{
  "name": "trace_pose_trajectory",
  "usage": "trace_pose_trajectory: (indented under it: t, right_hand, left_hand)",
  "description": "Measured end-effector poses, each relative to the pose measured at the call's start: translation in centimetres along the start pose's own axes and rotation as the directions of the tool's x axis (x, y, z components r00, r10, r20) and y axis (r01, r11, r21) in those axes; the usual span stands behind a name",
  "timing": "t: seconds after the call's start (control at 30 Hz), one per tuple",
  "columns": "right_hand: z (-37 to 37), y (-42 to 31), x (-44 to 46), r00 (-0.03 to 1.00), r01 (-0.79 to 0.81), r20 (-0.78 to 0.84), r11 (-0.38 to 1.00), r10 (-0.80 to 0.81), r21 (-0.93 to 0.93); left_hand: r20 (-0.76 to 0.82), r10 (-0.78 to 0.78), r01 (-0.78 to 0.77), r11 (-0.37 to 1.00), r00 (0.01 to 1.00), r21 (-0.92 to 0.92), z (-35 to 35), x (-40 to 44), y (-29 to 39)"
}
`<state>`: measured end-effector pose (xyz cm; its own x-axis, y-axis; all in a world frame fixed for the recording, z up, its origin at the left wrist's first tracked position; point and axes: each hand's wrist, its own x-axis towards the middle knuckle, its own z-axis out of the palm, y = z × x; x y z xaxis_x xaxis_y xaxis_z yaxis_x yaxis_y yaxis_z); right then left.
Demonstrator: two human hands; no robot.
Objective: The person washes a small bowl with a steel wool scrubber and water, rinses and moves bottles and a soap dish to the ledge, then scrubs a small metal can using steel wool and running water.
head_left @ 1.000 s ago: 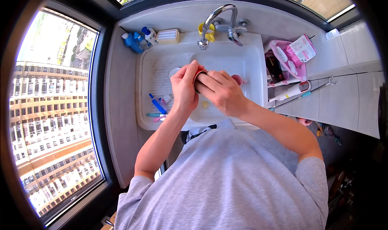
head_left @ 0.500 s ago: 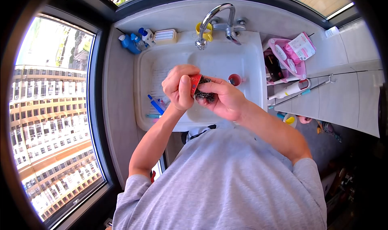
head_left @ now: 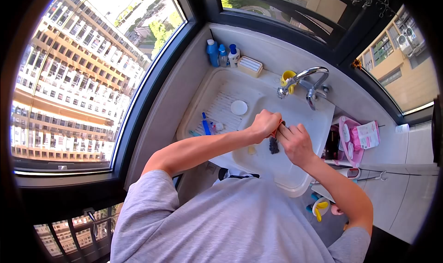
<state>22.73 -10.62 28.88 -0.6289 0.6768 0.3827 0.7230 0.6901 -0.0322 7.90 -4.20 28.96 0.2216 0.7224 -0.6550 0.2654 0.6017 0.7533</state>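
Observation:
Over the white sink (head_left: 304, 110), my left hand (head_left: 266, 126) is closed round a small red cup (head_left: 275, 130), mostly hidden by the fingers. The fingers of my right hand (head_left: 295, 143) reach to the cup's opening from the right and press against it; whether they hold anything inside cannot be seen. A dark scouring pad (head_left: 274, 145) lies in the basin just below the two hands. Near it is a small yellowish piece (head_left: 251, 150).
A white lid (head_left: 239, 107) and blue brush (head_left: 206, 124) lie on the ribbed drainboard. Behind stand bottles (head_left: 212, 53), a soap box (head_left: 250, 66), a yellow mug (head_left: 288, 78) and the faucet (head_left: 318, 72). A pink basket (head_left: 343, 124) is at right.
The view has turned, shifting the sink rightward in the picture. The dark pad, between my hands half a second ago, now lies in the basin. My right fingers have moved back against the cup's opening.

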Motion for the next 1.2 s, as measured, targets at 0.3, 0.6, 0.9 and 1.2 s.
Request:
trace_pose_trajectory:
  t: [0.3,0.6,0.9,1.2]
  right_hand:
    - [-2.2,-3.7,1.8,0.654,-0.46,0.503,-0.23,0.565,0.857]
    - [-3.8,-2.4,1.5,0.855,0.154,0.438,-0.943,0.276,0.293]
    - [-4.4,-3.3,-0.5,0.618,0.283,0.494,-0.759,0.612,0.586]
    - [-5.3,-3.0,0.2,0.556,0.051,0.298,-0.39,0.776,0.919]
  left_hand:
    - [-0.037,0.586,-0.569,0.798,0.809,0.2,-0.4,-2.6,0.0]
    - [-0.093,0.994,-0.993,-0.043,-0.053,0.107,-0.5,-2.4,4.2]
    - [-0.25,0.784,-0.823,0.538,0.568,-0.183,-0.4,-2.1,2.3]
    - [0.352,0.499,0.007,0.569,0.792,-0.822,-2.1,-0.4,-0.2]
